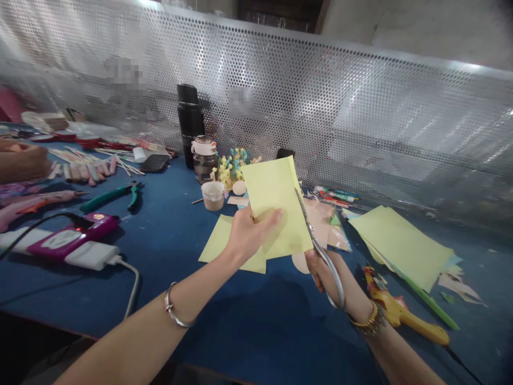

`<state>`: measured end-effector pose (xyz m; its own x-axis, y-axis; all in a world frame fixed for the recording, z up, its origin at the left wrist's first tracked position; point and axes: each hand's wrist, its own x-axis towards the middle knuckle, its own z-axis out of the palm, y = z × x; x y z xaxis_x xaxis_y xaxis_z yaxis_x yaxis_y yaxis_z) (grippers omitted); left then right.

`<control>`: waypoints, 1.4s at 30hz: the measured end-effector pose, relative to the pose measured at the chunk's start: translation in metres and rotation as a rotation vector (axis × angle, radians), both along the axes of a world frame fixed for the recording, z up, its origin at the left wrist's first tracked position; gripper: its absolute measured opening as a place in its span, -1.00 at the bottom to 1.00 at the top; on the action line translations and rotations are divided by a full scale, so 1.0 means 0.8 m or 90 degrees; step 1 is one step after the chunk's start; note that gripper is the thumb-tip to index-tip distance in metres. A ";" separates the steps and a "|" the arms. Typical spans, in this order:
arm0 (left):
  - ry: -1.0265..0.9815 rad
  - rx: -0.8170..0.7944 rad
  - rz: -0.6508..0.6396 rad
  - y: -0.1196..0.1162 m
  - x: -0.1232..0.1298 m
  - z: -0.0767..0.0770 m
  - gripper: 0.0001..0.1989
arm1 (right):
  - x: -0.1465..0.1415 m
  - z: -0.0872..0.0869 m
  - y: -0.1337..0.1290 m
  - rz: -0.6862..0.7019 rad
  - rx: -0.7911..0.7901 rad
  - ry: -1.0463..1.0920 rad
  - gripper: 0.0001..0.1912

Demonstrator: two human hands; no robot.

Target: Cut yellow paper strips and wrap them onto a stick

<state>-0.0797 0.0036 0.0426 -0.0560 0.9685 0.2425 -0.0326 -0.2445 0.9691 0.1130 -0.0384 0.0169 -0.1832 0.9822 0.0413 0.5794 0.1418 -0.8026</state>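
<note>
My left hand (254, 235) grips a sheet of pale yellow paper (272, 195), thumb lying across its front. The sheet is raised above the table and tilted. In my right hand (326, 270) is a pair of scissors (326, 256), its blades running up along the right edge of the sheet. A narrow strip at that edge stands slightly apart from the rest near the top. Beneath my left hand, another yellow sheet (216, 240) lies on the blue table. Pinkish paper pieces (318, 219) lie behind the scissors.
On the right are stacked yellow sheets (404, 240) and a yellow glue gun (404, 318). Behind stand a paper cup (213, 197), a jar (204, 163) and a black flask (190, 120). Pliers (110, 198) and a purple power strip (76, 235) lie left, near another person's hand (24, 160).
</note>
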 end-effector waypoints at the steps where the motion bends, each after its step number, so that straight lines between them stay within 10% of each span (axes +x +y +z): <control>1: -0.010 0.000 -0.001 0.001 -0.002 0.001 -0.71 | 0.000 0.001 0.000 0.001 0.001 -0.002 -0.46; 12: -0.063 0.022 0.084 0.012 -0.009 0.002 -0.78 | 0.000 -0.007 0.000 0.012 -0.016 0.037 -0.45; 42: -0.061 -0.032 -0.013 -0.004 0.005 -0.003 -0.71 | 0.002 -0.004 -0.006 -0.010 -0.003 0.053 -0.38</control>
<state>-0.0759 0.0005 0.0404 -0.0576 0.9804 0.1885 -0.1304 -0.1945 0.9722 0.1146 -0.0433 0.0136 -0.1632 0.9853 0.0515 0.5129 0.1293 -0.8487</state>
